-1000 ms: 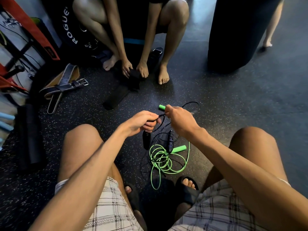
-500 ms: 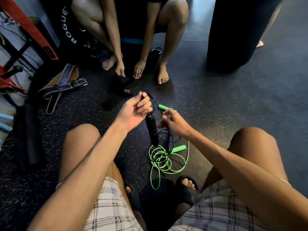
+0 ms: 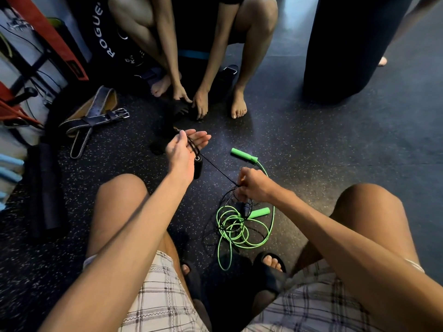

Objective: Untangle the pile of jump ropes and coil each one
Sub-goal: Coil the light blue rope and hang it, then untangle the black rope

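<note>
One taut black rope [image 3: 218,169], green tangle [image 3: 229,222]

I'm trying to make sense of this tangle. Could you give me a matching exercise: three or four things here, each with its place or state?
Things:
1 black rope
2 green rope
3 leather belt
4 right hand

States:
A in loose loops on the floor
B pinching a cord
C stretched taut in the air
D buckled, at far left

Pairs: 1-C, 2-A, 3-D, 4-B.
</note>
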Demonstrator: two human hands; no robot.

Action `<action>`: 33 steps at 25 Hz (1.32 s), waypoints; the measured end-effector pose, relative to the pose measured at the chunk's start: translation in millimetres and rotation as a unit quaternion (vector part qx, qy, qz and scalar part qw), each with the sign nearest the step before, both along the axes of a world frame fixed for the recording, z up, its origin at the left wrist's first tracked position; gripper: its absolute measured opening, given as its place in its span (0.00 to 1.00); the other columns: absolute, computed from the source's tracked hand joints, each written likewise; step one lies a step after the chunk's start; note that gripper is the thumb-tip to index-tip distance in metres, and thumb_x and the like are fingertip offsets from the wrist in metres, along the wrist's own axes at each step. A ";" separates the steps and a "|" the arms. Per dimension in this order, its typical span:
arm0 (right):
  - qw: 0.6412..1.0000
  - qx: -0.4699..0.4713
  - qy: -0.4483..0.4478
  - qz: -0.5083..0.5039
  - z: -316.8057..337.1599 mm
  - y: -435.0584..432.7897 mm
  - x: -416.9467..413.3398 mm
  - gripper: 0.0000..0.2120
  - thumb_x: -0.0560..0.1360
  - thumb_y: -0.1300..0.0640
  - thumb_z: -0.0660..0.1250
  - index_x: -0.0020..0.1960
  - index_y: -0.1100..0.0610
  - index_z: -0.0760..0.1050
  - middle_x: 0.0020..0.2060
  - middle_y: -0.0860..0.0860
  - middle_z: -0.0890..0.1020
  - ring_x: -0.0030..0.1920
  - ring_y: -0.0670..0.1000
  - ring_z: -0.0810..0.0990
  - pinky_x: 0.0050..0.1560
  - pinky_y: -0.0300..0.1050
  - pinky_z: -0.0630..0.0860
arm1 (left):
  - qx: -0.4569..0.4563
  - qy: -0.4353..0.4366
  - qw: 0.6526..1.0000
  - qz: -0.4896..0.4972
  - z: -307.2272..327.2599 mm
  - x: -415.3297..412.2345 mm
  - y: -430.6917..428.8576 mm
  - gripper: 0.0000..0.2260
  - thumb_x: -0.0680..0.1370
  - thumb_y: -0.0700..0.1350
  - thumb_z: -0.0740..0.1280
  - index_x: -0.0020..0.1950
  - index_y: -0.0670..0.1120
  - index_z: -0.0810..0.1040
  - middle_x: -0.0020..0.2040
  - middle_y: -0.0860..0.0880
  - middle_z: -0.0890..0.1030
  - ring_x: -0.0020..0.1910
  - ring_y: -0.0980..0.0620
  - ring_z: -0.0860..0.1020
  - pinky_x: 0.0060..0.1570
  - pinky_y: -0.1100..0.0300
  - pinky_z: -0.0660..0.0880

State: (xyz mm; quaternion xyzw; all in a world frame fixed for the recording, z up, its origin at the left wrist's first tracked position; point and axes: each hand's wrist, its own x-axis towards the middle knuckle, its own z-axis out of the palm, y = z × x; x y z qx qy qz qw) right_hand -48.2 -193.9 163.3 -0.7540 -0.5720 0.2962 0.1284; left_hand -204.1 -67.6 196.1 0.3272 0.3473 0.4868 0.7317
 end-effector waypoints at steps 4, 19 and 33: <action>0.993 0.105 -0.010 0.055 6.3 -1.0 1.7 0.09 0.74 0.65 0.66 0.41 0.52 0.71 0.35 0.50 0.84 0.36 0.53 0.82 0.39 0.51 0.79 | 0.106 0.141 0.984 -0.006 -9.3 4.6 1.3 0.14 0.85 0.42 0.51 0.52 0.36 0.73 0.40 0.37 0.82 0.37 0.44 0.84 0.40 0.54 0.80; 0.940 0.340 -0.022 -0.027 35.7 -2.5 7.2 0.07 0.83 0.54 0.57 0.53 0.57 0.71 0.36 0.50 0.77 0.33 0.54 0.73 0.35 0.54 0.74 | 0.074 0.172 0.889 -0.417 2.0 12.3 -25.2 0.17 0.83 0.45 0.55 0.43 0.38 0.77 0.24 0.51 0.61 0.25 0.53 0.55 0.31 0.55 0.52; 0.982 -0.009 0.170 -0.087 9.0 1.2 6.0 0.14 0.81 0.49 0.61 0.57 0.60 0.68 0.40 0.54 0.85 0.42 0.50 0.83 0.49 0.45 0.78 | -0.118 -0.161 0.953 -0.227 3.2 4.2 -1.5 0.15 0.84 0.47 0.53 0.43 0.44 0.73 0.25 0.54 0.59 0.25 0.57 0.53 0.29 0.62 0.53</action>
